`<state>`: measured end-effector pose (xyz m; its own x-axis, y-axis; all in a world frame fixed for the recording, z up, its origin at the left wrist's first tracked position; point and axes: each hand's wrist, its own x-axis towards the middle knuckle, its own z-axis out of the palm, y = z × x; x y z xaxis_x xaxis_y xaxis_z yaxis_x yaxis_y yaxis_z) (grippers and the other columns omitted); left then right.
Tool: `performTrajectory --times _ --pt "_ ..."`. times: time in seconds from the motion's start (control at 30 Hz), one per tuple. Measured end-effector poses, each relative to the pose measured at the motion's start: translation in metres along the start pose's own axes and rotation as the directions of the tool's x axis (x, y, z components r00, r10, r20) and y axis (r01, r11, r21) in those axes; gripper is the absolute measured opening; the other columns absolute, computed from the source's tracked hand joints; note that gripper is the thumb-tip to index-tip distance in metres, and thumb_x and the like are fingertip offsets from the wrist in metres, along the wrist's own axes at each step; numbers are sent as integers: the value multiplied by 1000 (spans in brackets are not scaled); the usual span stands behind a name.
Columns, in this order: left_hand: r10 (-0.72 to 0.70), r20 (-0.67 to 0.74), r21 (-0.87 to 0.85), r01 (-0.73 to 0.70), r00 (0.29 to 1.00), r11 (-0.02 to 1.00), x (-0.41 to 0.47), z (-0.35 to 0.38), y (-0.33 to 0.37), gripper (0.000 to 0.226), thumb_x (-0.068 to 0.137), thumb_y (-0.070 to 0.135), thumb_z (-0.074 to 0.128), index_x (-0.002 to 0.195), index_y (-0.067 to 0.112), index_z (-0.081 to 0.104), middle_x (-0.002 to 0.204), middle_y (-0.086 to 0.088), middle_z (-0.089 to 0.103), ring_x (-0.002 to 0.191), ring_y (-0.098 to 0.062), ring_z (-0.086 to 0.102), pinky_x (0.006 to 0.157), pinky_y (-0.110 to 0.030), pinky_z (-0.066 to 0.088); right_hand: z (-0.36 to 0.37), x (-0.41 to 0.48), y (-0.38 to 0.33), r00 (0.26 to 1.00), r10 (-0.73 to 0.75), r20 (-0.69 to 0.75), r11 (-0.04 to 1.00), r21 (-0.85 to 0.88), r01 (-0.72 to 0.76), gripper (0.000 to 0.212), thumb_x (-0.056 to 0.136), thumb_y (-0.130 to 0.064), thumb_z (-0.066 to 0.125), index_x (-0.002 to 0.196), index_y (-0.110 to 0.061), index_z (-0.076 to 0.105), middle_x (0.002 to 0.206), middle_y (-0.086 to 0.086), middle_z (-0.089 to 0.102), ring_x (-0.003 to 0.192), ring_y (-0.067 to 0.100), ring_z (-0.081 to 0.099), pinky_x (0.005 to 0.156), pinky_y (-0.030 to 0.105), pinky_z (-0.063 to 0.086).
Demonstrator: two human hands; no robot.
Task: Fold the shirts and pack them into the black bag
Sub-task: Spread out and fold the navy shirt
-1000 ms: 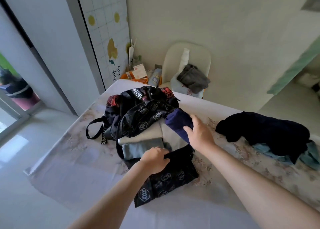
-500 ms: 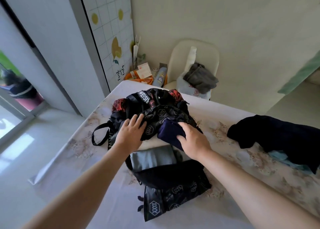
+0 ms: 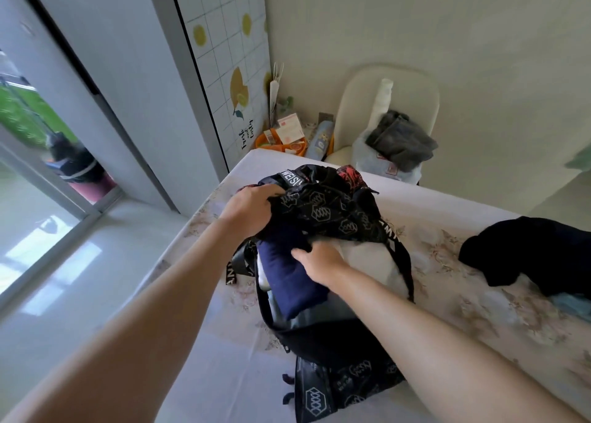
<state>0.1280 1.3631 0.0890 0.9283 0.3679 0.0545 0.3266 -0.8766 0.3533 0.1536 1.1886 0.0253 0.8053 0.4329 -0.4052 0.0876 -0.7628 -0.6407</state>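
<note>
The black bag (image 3: pixel 332 208), printed with white logos, lies open in the middle of the table. My left hand (image 3: pixel 248 211) grips its upper flap at the left and lifts it. A folded navy shirt (image 3: pixel 287 282) sits in the bag's opening on top of a grey folded shirt (image 3: pixel 323 310) and a white one (image 3: pixel 367 262). My right hand (image 3: pixel 316 261) lies on the navy shirt, its fingers curled over the shirt's far end under the flap. The bag's lower flap (image 3: pixel 345 381) hangs toward me.
A heap of dark clothes (image 3: pixel 531 250) with a light blue piece (image 3: pixel 572 304) lies at the table's right. The floral tablecloth (image 3: pixel 463 298) covers the table. Behind stands a cream chair (image 3: pixel 361 102) holding a grey garment (image 3: pixel 399 138). Boxes and a bottle sit in the corner.
My left hand moved from lying on the bag's top to gripping and lifting its flap. My right hand pushed the navy shirt left and deeper into the bag, over the grey shirt.
</note>
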Motion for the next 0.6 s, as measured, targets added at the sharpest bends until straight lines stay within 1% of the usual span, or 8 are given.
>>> performTrajectory --times 0.07,0.13,0.2,0.27,0.33,0.4,0.5,0.6 --pt "141 25 102 -143 990 984 -3 4 -2 64 85 -2 42 136 36 54 133 2 61 117 -26 59 84 -32 47 14 -4 2 978 -50 -202 967 -253 -3 49 95 -45 59 127 -8 55 127 15 58 118 34 56 91 39 47" --pt "320 64 150 -326 945 933 -9 16 -4 68 79 2 49 138 36 52 136 5 59 120 -23 58 92 -38 49 23 -11 12 905 -272 -329 890 -444 106 43 84 -39 74 117 -15 59 112 7 58 102 29 59 76 41 51" --pt "404 82 245 -412 911 878 -12 30 -9 55 79 29 57 134 35 57 126 7 65 111 -20 63 95 -42 48 33 -14 28 769 -557 -313 724 -636 266 42 73 -30 83 109 -20 64 99 4 58 87 26 60 65 39 51" --pt "423 64 284 -423 904 860 -12 39 -13 49 84 55 51 125 32 65 109 5 72 95 -22 69 83 -41 54 37 -12 40 665 -725 -179 586 -667 460 41 78 -30 77 116 -22 64 109 5 57 95 29 60 72 41 52" --pt "376 -14 236 -363 926 902 -4 37 -10 57 89 60 34 111 26 73 91 0 75 80 -26 71 66 -40 56 37 -15 35 746 -666 -13 618 -570 542 58 87 -51 60 137 -23 51 136 5 45 120 31 49 85 46 50" --pt "313 -75 220 -291 947 931 8 27 -7 66 89 64 23 101 25 75 83 -1 75 75 -27 69 60 -40 55 38 -20 22 864 -499 70 724 -515 459 86 81 -67 53 153 -30 25 156 3 20 138 29 25 96 47 46" --pt "274 -38 196 -262 961 945 19 9 -5 53 95 62 35 103 25 72 87 -1 74 78 -28 67 65 -40 54 49 -22 4 941 -335 41 808 -502 309 94 80 -49 64 155 -38 8 161 0 2 133 30 27 96 41 47" --pt "340 -71 156 -326 938 932 19 3 -12 39 98 51 48 101 22 74 84 -2 73 76 -28 66 65 -37 52 52 -16 -3 965 -224 -136 921 -355 163 80 82 -27 59 153 -38 23 159 0 18 120 29 41 89 37 48"
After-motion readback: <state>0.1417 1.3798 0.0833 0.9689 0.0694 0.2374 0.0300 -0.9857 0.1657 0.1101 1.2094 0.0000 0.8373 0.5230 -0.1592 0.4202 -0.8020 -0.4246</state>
